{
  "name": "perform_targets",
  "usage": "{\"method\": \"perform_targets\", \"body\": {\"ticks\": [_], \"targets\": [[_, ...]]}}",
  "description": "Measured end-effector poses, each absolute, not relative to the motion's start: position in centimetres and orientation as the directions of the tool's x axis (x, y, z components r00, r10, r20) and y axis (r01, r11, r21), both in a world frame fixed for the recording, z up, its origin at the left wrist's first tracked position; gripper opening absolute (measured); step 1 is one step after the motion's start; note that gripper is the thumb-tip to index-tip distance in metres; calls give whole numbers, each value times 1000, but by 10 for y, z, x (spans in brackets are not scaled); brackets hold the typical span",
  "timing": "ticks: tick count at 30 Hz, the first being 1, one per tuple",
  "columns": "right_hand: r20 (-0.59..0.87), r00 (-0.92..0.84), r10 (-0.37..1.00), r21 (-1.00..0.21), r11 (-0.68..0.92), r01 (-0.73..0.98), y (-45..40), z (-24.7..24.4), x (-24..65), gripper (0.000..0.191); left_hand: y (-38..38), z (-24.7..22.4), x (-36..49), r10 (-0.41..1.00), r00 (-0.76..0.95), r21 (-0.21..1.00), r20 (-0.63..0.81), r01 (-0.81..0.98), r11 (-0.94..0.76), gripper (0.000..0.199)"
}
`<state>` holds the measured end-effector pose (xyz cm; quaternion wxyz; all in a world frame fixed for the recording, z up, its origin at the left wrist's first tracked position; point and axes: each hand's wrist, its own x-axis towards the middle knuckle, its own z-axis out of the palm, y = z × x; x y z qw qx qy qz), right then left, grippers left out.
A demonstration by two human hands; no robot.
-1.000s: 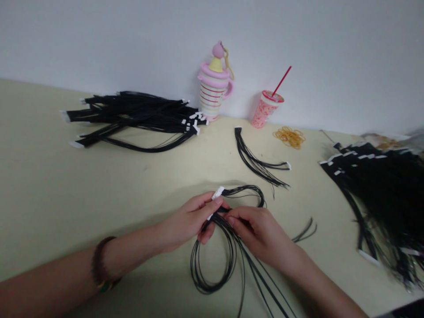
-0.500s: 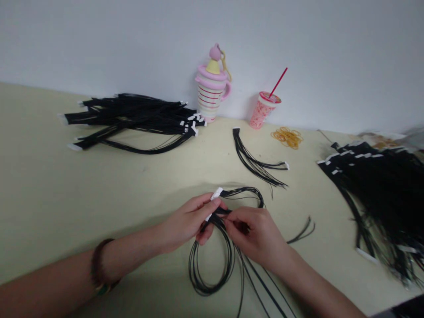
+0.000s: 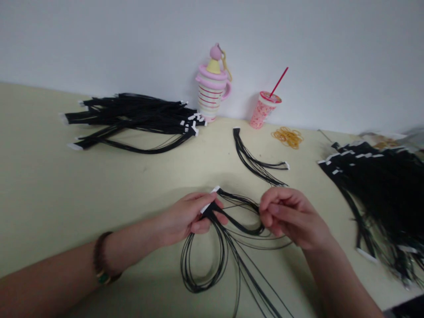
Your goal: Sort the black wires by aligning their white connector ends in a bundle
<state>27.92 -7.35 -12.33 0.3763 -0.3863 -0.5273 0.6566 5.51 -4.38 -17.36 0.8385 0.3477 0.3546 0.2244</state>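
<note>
My left hand (image 3: 195, 214) pinches the white connectors (image 3: 209, 201) of a black wire harness (image 3: 220, 247) between thumb and fingers, just above the table. Some of its wires curl into a round loop below the hand, while others trail toward the front edge of the view. To the right, my right hand (image 3: 291, 216) is closed at the far bend of the upper wires, its fingertips curled around part of the bundle. Exactly which wires it grips is hidden by the fingers. Beyond the hands lies a separate short black harness (image 3: 253, 163) with white connectors.
A pile of black harnesses (image 3: 132, 115) lies at the back left, and a larger pile (image 3: 384, 185) at the right. Along the wall stand a pink striped cup (image 3: 209, 99) and a pink tumbler with a straw (image 3: 263, 110). Yellow rubber bands (image 3: 287, 137) lie nearby.
My right hand has moved right, away from my left hand, and the upper wires now spread out between the two. My left hand keeps its hold on the connectors.
</note>
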Motion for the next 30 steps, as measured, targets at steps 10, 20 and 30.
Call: {"method": "perform_targets", "body": {"ticks": [10,20,30], "targets": [[175,164,971,-843,234,-485,-44,-123,312,4,-43,-176,52,607,663,701,-438,-171,692,30],[199,-189,962,-861,263,436,-75,-141,259,15,-47,-174,54,662,583,735,-471,-156,660,36],[331,-358,873,-738,476,478,-88,-146,245,26,-44,-178,52,652,584,704,-484,-182,686,32]]}}
